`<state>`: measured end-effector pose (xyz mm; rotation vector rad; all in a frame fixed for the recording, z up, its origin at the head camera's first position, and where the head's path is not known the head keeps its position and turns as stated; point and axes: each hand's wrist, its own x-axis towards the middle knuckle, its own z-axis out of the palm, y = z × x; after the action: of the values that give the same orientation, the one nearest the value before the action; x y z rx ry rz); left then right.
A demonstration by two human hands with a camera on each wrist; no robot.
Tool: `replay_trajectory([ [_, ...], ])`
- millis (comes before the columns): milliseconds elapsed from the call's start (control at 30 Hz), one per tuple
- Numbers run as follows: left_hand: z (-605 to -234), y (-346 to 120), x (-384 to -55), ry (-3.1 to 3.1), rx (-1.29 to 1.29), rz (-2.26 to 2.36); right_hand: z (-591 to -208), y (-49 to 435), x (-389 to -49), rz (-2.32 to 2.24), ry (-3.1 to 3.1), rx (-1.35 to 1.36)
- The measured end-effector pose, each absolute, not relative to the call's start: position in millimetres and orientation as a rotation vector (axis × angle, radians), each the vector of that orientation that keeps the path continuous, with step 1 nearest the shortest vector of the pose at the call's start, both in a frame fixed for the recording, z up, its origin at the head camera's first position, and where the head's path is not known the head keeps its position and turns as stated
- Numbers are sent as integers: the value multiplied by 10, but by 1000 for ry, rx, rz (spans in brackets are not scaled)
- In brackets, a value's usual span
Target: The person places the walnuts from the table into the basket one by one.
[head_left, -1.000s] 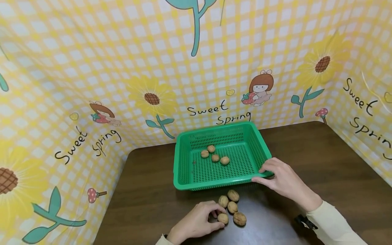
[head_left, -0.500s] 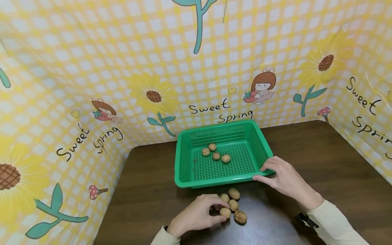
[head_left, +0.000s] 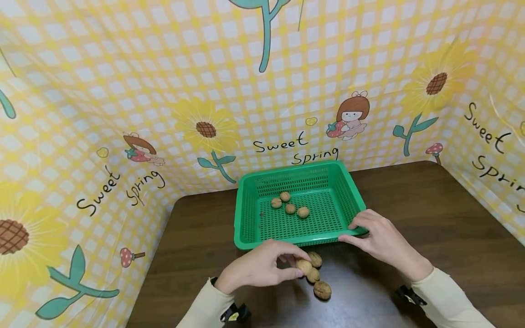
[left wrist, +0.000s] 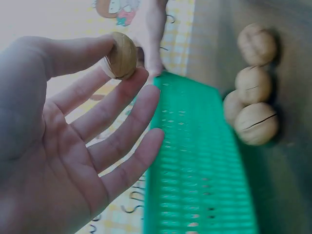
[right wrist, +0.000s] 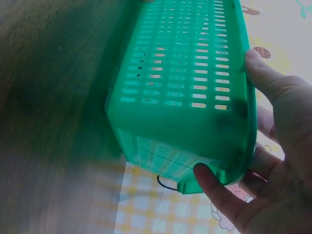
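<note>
My left hand (head_left: 264, 264) pinches a walnut (left wrist: 123, 56) between thumb and fingertips, lifted above the table in front of the basket. In the left wrist view its other fingers spread loosely below the nut. The green plastic basket (head_left: 353, 187) has slotted walls and holds several walnuts (head_left: 303, 212) on its floor. My right hand (head_left: 387, 241) grips the basket's near right corner, with the thumb on the outer wall and fingers over the rim, as the right wrist view shows. Several more walnuts (left wrist: 256, 124) lie on the table by the basket's near side, partly overlapped by the left hand in the head view.
The dark wooden table (head_left: 197, 237) extends to both sides of the basket. A yellow checked cloth (head_left: 262, 105) with flowers and lettering hangs right behind the table and along its sides. Black straps with small devices (head_left: 410, 295) sit at both wrists.
My left hand has taken a walnut from the loose group and raised it toward the basket's near side. The right hand stays on the basket's corner.
</note>
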<state>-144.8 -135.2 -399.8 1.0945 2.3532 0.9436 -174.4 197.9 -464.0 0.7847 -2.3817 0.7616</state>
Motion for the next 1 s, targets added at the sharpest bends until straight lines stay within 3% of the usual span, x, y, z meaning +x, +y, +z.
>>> replay_trajectory([
  [333, -3627, -1338, -1969, 2574, 1035, 992, -4664, 2009, -1742, 754, -2412, 768],
  [600, -3781, -1390, -2566, 2625, 766, 951, -4681, 2011, -1735, 749, -2423, 801],
  [1000, -4026, -1455, -3069, 2674, 654, 1007, -4665, 1998, -1746, 788, -2460, 794],
])
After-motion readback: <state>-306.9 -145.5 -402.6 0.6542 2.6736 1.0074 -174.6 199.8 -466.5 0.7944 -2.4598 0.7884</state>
